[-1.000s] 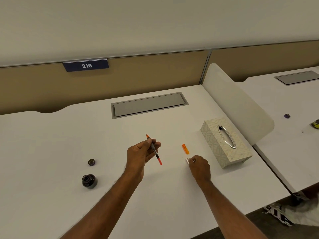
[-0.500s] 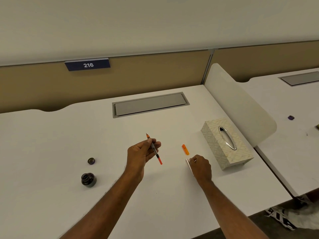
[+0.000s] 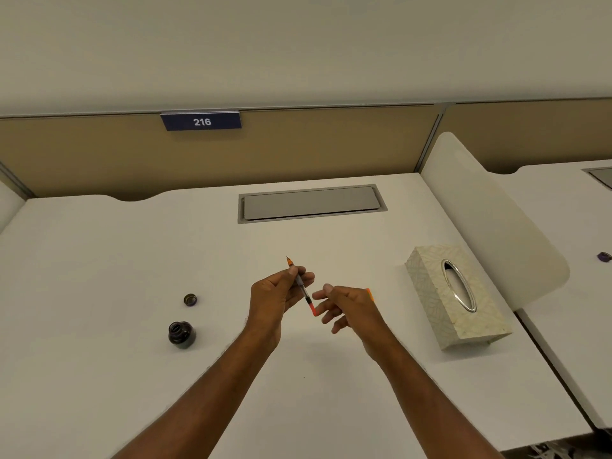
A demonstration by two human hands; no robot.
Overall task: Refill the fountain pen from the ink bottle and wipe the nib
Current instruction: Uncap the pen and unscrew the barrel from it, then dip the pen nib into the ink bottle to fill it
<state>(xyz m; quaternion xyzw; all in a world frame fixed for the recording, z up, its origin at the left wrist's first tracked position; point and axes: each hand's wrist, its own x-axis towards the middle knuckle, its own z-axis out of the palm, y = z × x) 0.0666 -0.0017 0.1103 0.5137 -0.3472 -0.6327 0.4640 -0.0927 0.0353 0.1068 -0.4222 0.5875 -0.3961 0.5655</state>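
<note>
The left hand pinches the pen above the desk, its long axis slanting from the nib, pointing up and away, down to the red end knob nearest the person. That knob lies just beside the right hand, which hovers empty, fingers loosely spread toward it, likely to twist it. The open ink bottle sits well apart to the left, nearer the left hand, its cap just behind; the tissue box stands right.
</note>
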